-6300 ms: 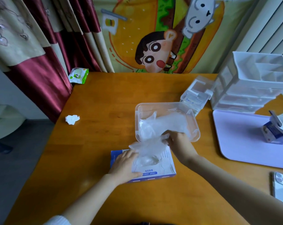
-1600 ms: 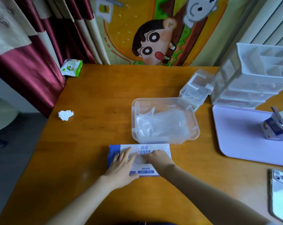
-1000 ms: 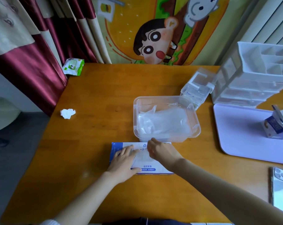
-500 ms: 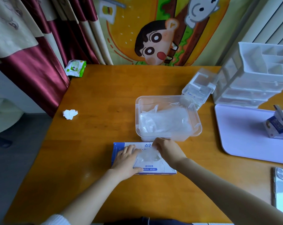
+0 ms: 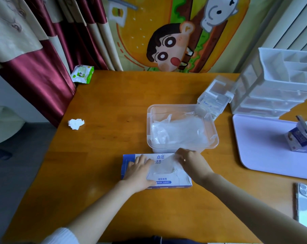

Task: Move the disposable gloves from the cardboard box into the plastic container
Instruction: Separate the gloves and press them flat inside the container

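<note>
A maroon and beige curtain hangs at the upper left of the frame. Below its hem a green and white pack of wipes lies on the far left corner of the wooden table; its label is too small to read. Lower down, near the table's left edge, sits a crumpled white tissue.

At lower centre lies the cardboard box, blue and white and flat on the table. The left hand rests on the box's left half, palm down with its fingers straight and spread. Blue characters on the box top read "点范", with "次性" beneath them partly covered. Under the opening "结实耐用" shows, and the blue strip below that is too small to read. A thin clear glove stands up out of the opening. The right hand pinches its right edge with curled fingers, over the box's right end.

Just behind the box stands the clear plastic container, open on top, with a pile of gloves inside. Above it hangs a cartoon banner. At the container's upper right a clear lid leans against a white drawer organiser. A lilac tray on the right carries a small blue and white carton, its print blurred. A phone lies at the lower right edge.
</note>
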`<action>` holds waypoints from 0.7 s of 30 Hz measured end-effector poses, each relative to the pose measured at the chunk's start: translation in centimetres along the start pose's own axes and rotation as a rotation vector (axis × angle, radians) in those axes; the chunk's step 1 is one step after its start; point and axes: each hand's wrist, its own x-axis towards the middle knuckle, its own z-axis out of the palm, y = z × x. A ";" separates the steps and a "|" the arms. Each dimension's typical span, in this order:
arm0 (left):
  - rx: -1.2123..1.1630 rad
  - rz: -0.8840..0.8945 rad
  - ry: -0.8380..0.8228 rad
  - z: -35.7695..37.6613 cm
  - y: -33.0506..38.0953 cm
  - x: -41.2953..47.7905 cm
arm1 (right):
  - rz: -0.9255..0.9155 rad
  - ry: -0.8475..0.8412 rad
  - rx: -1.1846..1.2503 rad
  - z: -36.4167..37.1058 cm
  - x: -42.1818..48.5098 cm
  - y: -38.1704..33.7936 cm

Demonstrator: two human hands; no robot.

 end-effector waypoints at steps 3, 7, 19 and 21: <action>-0.033 0.006 0.055 0.3 0.5 0.1 | 0.039 -0.132 -0.023 1.3 -0.9 -0.1; -0.032 0.008 0.055 0.7 0.5 0.3 | 0.058 -0.139 -0.046 2.4 -0.5 -0.9; -0.019 0.004 0.045 0.8 0.0 0.6 | -0.008 -0.041 0.017 1.8 1.8 -3.9; -0.028 0.003 0.046 0.6 0.0 0.5 | 0.021 0.026 0.107 -0.3 1.8 -3.0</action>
